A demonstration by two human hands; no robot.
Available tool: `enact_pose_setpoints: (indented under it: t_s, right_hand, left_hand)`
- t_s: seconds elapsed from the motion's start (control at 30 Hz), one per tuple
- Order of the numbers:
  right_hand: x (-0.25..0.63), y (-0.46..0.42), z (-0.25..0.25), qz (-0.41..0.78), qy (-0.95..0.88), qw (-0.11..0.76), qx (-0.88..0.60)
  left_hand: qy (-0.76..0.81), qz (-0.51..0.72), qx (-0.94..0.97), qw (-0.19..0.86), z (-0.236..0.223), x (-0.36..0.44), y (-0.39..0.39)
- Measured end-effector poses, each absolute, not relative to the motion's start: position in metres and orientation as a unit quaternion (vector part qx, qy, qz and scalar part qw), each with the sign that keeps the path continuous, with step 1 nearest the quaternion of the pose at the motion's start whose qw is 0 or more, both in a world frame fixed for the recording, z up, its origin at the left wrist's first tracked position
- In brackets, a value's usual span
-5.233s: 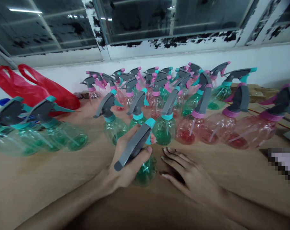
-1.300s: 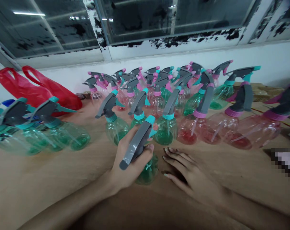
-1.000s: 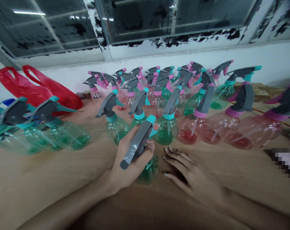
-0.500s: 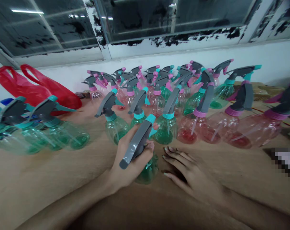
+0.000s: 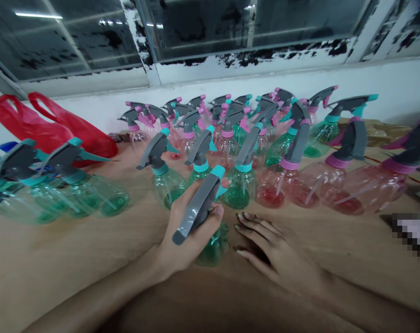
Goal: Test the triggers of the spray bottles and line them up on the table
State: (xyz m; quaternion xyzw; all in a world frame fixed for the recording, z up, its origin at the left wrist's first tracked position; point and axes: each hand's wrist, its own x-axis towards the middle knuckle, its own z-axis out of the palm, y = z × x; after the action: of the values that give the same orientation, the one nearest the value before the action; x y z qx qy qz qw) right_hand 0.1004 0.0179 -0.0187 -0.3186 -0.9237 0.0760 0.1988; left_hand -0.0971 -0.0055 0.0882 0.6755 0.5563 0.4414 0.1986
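Observation:
My left hand (image 5: 189, 236) is closed around the neck of a green spray bottle (image 5: 213, 249), which stands on the wooden table (image 5: 126, 259). The bottle's grey trigger head, with a turquoise nozzle, slants up over the hand; its collar is hidden by my fingers. To the right of that bottle, my right hand (image 5: 272, 245) rests on the table, fingers stretched out and holding nothing. Just beyond both hands is a row of spray bottles, among them a green one (image 5: 239, 187) and a pink one (image 5: 274, 187).
Many more green and pink spray bottles (image 5: 227, 145) crowd the back by the wall. Several green bottles (image 5: 99, 196) stand at the left, before a red plastic bag (image 5: 74, 134). A blurred-out flat object (image 5: 416, 233) lies at the right edge.

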Motion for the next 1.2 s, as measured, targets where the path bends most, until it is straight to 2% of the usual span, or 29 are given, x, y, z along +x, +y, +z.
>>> enact_pose_setpoints:
  t_s: [1.2]
  right_hand:
    - [0.1006,0.018,-0.0195,0.055,-0.925,0.202,-0.317]
  left_hand:
    - [0.56,0.425,0.666,0.25,0.0915,-0.1019,-0.0047]
